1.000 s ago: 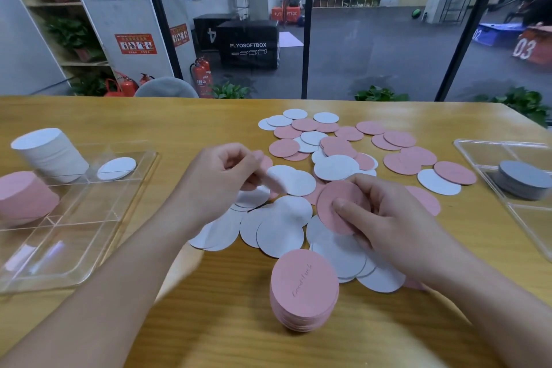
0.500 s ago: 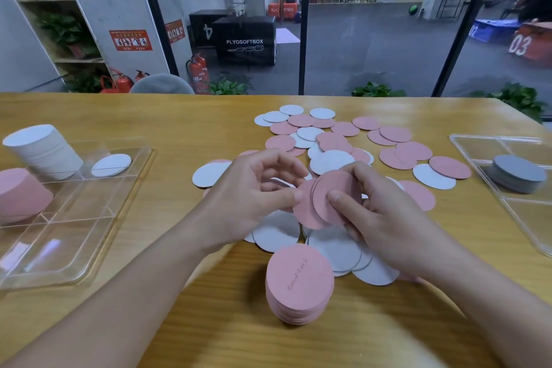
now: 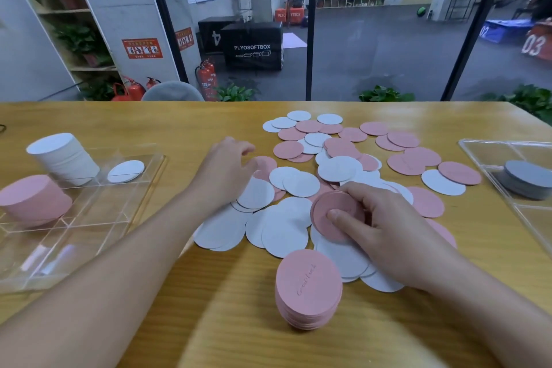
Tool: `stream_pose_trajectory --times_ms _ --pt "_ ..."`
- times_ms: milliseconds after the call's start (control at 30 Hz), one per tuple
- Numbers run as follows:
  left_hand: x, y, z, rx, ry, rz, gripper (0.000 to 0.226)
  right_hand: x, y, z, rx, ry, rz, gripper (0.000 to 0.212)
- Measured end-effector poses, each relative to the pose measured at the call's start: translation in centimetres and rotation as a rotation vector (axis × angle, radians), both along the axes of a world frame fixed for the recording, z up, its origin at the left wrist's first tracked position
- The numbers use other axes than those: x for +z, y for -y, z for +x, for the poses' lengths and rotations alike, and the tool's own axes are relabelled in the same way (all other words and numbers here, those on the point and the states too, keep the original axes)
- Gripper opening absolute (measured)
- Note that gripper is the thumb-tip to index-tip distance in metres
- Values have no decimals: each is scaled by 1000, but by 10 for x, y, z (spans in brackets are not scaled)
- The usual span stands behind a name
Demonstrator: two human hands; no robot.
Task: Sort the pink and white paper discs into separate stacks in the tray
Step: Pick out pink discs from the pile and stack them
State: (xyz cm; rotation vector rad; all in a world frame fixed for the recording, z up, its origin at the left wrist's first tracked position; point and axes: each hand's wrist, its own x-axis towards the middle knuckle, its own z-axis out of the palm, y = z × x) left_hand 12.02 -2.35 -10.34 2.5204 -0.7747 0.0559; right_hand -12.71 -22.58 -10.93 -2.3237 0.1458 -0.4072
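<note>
Both bare forearms reached forward from the near edge, hands apart.

The left hand lay palm down, back to the camera, its fingers loosely curled and blurred at the tips. The right hand sat nearer, fingers curled, thumb pressed flat in a pinching grip; its wrist angled in from the lower right corner.

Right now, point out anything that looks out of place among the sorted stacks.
One odd item: a short stack of pink paper discs stands on the wooden table, not in the clear plastic tray, where the tall pink stack and tall white stack already stand.
</note>
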Motion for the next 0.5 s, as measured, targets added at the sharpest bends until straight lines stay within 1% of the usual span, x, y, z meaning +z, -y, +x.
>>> stream_pose_trajectory --times_ms 100,200,267,333,400,500 --pt "-5 9 12 -3 -72 122 39 1 -3 -1 11 -11 -10 26" --pt "-9 14 15 -20 -57 156 42 2 -3 0 14 -10 -11 26" --pt "-9 15 13 -14 -47 142 41 3 -4 0 20 -11 -19 22" --pt "-7 16 8 0 -92 53 34 3 -5 0 23 -15 -24 20" --pt "-4 17 2 -9 -145 -81 30 2 -5 0 27 -13 -30 25" --pt "1 17 -1 5 -158 -286 25 3 -4 0 24 -15 -38 31"
